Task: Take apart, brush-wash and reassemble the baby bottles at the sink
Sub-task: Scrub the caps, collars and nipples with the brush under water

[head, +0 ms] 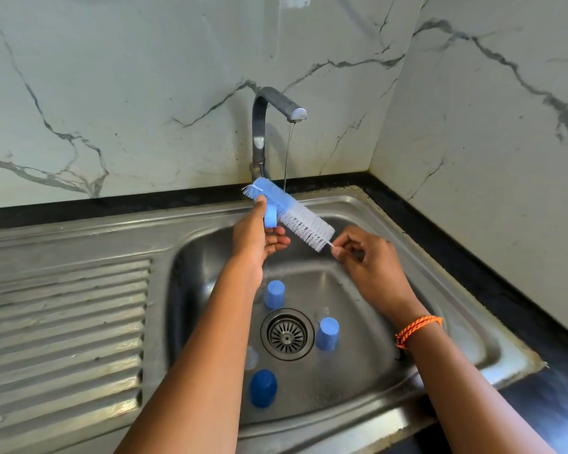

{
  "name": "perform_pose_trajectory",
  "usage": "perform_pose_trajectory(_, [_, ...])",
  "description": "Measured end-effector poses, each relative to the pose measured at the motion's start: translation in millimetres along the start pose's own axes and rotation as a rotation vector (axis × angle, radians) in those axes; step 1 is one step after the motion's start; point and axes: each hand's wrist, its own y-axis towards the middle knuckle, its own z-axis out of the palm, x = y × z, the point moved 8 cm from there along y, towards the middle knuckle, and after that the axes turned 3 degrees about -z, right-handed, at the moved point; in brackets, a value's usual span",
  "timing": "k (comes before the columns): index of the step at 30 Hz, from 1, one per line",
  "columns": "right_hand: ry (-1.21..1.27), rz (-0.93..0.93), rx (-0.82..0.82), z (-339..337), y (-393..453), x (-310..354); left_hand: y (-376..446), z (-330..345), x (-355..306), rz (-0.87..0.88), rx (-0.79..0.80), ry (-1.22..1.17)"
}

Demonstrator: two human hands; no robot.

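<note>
Head view: brush through a blue ring under the tap

Over the sink [417, 244], the left hand [259, 237] pinches a small blue ring [270, 218], thumb on top. The right hand [371, 260] pinches the brush [295, 214] by its thin stem, the bristles slanting up through the ring beneath a thin stream from the tap [269, 113]. Three blue caps [274, 294] stand upside down around the drain [287, 334].

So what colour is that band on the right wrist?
Orange, a braided thread band, clearest in the head view.
</note>
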Motion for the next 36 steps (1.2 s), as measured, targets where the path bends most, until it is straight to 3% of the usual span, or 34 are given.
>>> perform_pose_trajectory(8, [0.105,-0.046,-0.012,-5,2,7,-3,9,-10,0.171,0.089,0.293])
perform_pose_trajectory(12, [-0.012,-0.046,-0.009,-2,3,3,-7,8,-11,0.238,0.077,0.45])
perform_pose_trajectory(17, [-0.145,0.004,-0.061,-8,3,-6,-10,14,-10,0.233,0.118,0.401])
perform_pose_trajectory(22, [-0.09,-0.079,-0.008,-6,2,5,-15,14,-9,0.23,0.109,0.384])
perform_pose_trajectory(27, [-0.119,-0.022,-0.086,-13,3,-3,-12,9,-12,0.227,0.085,0.303])
perform_pose_trajectory(33, [-0.127,-0.063,-0.056,-6,3,5,-5,7,-9,0.108,0.108,0.162])
perform_pose_trajectory(36, [-0.128,-0.028,-0.078,-10,3,1,-5,4,-10,0.158,0.092,0.188])
